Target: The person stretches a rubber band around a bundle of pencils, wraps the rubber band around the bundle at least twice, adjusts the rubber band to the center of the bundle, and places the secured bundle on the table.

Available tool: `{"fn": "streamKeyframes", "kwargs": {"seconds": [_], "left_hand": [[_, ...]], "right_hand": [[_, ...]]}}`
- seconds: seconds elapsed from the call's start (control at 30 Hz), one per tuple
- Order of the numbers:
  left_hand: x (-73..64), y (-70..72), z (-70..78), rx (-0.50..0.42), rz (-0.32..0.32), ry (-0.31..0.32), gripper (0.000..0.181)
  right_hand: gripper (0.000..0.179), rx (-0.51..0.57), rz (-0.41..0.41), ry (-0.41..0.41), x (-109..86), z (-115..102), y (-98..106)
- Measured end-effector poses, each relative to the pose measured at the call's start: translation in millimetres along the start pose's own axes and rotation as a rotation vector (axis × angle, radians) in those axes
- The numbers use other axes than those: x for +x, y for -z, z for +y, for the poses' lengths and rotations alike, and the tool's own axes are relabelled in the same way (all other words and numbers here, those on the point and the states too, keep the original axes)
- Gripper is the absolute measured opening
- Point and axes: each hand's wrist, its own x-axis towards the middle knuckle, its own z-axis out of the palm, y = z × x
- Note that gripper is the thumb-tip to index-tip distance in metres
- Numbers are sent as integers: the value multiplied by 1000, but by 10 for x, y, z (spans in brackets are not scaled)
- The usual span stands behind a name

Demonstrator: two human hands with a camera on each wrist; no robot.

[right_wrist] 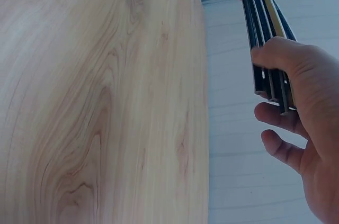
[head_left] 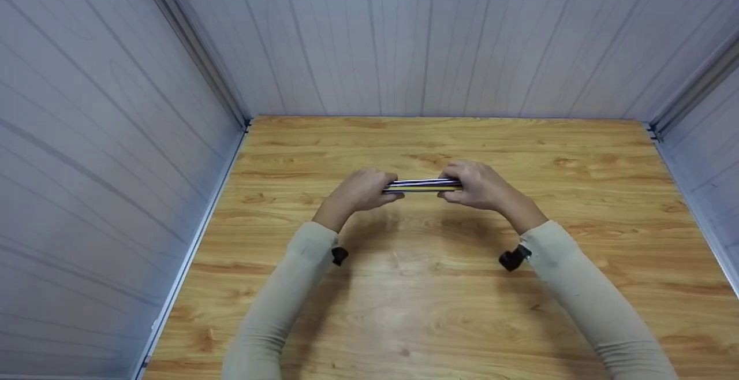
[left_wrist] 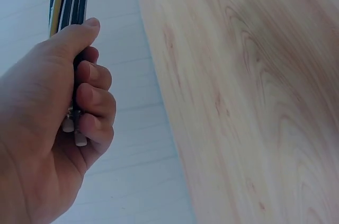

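The likeliest mishap was a pencil slipping loose. The bundle [head_left: 424, 185] of what looked like pencils hung above the twelve o'clock half of the worktop [head_left: 421, 305], lying from nine o'clock to three o'clock between the hands. The left hand [head_left: 362, 189] gripped the nine o'clock end, thumb pressed over it and fingers curled well round. The right hand [head_left: 478, 186] held the three o'clock end more loosely, thumb across the pencils and two fingers standing off. Should that thumb ease, the uneven ends could spread or slide, and a pencil might drop and roll. Squeezing from one side alone could also twist the layers out of line.

The head view showed the bundle nearly edge-on, a few thin stripes, and hid both ends in the hands. Only the left wrist view revealed pale tips [left_wrist: 80, 138] at six o'clock of the curled fingers, probably erasers. The right wrist view alone showed the other ends [right_wrist: 259, 90], staggered, with gaps between them, and those two fingers clear of the bundle. A yellow pencil [right_wrist: 271, 7] appeared in all three. The exact count could not be told.
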Motion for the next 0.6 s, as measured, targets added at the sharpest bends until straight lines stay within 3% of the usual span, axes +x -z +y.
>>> {"fn": "streamKeyframes", "kwargs": {"seconds": [0.13,0.3,0.6], "left_hand": [[3,1,-5,-12,7,0,37],[-9,18,1,-24,34,-6,40],[-34,27,19,-58,24,3,37]], "right_hand": [[28,6,-13,-20,5,11,-49],[27,-8,-50,-67,9,0,-64],[33,-81,-34,-19,30,-9,-83]]}}
